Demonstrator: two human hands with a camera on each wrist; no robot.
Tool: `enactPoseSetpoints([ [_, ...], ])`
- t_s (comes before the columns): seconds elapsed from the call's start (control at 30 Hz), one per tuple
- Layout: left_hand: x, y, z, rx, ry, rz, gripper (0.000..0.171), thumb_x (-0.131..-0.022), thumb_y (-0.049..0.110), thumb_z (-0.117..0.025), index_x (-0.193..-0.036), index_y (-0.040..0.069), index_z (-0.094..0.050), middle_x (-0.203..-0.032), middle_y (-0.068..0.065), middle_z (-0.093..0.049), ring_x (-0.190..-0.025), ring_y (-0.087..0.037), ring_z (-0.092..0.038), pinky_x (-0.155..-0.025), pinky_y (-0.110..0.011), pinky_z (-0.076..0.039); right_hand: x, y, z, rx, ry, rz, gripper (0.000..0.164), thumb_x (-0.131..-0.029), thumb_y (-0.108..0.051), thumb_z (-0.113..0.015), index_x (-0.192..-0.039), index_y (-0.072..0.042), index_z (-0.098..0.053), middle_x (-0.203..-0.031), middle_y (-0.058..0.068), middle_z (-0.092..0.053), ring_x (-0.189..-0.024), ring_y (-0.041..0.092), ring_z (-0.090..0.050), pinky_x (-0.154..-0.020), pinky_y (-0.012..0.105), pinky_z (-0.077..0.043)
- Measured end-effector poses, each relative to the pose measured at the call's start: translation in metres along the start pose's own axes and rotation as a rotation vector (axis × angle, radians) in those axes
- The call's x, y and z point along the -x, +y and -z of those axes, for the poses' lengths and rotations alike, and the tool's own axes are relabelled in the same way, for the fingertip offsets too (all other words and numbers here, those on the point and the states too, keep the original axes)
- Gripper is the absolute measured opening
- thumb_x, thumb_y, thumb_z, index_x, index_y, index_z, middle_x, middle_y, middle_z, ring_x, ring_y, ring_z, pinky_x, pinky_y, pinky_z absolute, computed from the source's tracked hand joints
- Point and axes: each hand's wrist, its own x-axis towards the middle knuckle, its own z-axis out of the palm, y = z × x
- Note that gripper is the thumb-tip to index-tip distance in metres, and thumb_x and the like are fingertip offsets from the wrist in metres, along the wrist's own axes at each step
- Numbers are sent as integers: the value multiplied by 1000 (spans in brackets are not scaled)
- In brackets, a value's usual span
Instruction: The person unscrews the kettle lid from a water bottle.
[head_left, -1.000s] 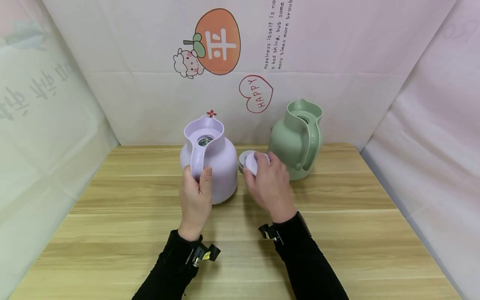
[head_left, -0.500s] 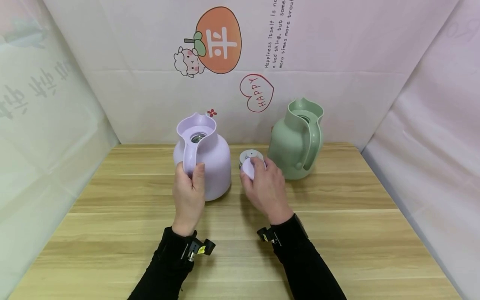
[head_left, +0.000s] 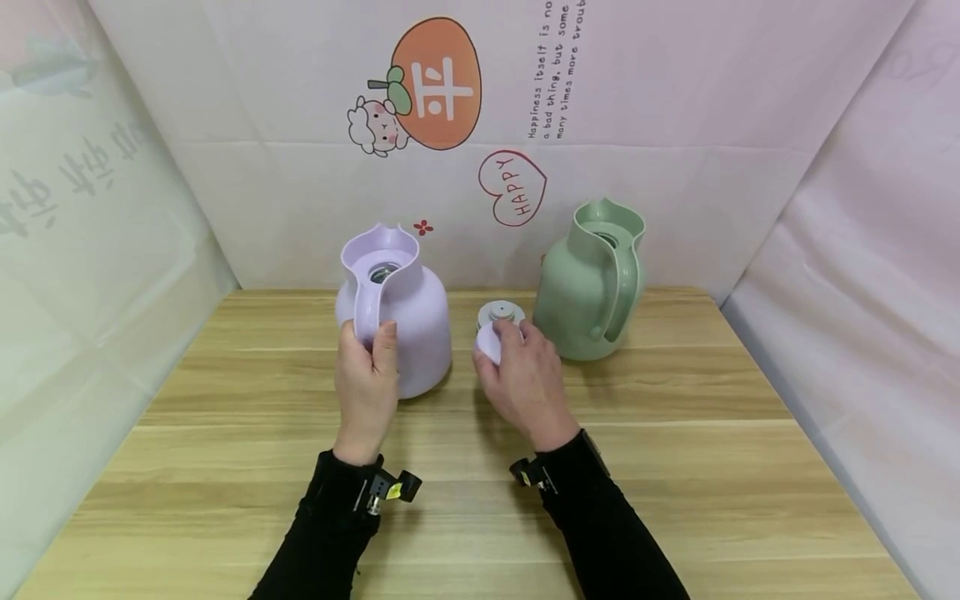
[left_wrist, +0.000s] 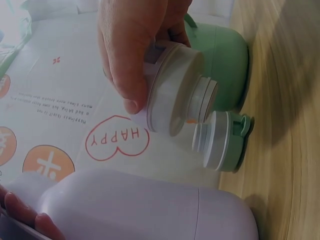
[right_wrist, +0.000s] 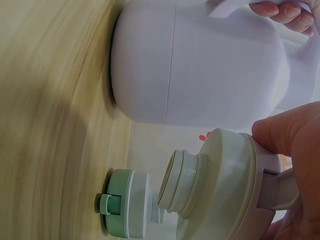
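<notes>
Toward the left of the head view, my left hand (head_left: 366, 387) grips the handle of a lilac thermos jug (head_left: 422, 333). This jug stands upright on the table, its round mouth uncovered. My right hand (head_left: 528, 383) pinches a lilac stopper lid (head_left: 487, 343) by its rim, just right of the jug and apart from it. The right wrist view shows the white threaded neck (right_wrist: 185, 180) of that lid pointing down. Behind it a green stopper lid (left_wrist: 234, 142) rests upside down on the table, its white neck up. Its green part is hidden in the head view.
A green thermos jug (head_left: 573, 292), also with an uncovered mouth, stands close behind my right hand, handle toward me. The wooden table (head_left: 465, 517) ends at a printed cloth backdrop (head_left: 300, 208). White cloth (head_left: 847, 333) hangs along both sides.
The lilac jug has shifted left with my left hand on its handle. My right hand has come slightly left and nearer with the lilac lid, uncovering more of the green lid behind.
</notes>
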Motion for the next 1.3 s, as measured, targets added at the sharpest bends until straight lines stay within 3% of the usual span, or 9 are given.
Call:
enactPoseSetpoints([
  [0.33,-7,-4,5,-13,1,44,50,-98,44,-51,-113,-3,-49,-90,-15,-56,-71,-25,-57,-61,-42,-49,2,-4,-6,-5,41,67,49,-90,-42,-58,-123,-6,-58,-114,28,-59,-93,42,-58,-79,56,-48],
  [0.87,-17,-10,9,-30,8,36,53,-98,46,-50,-115,-3,-49,-97,-17,-60,-81,-26,-60,-65,-44,-52,5,-8,-13,12,84,101,47,-89,-42,-60,-120,-5,-60,-114,27,-59,-92,41,-57,-74,55,-48],
  [1.1,-20,-14,10,-47,14,44,54,-98,48,-50,-114,-4,-49,-92,-17,-58,-74,-26,-58,-62,-43,-49,6,-10,-13,-2,62,99,47,-90,-41,-60,-121,-5,-60,-116,28,-58,-99,40,-56,-81,56,-48],
  [1.3,-24,-17,11,-56,16,58,56,-98,49,-50,-115,-4,-48,-95,-18,-58,-79,-28,-58,-66,-45,-49,8,-12,-13,-11,33,87,46,-91,-40,-59,-123,-6,-59,-120,29,-57,-105,41,-55,-88,55,-46],
])
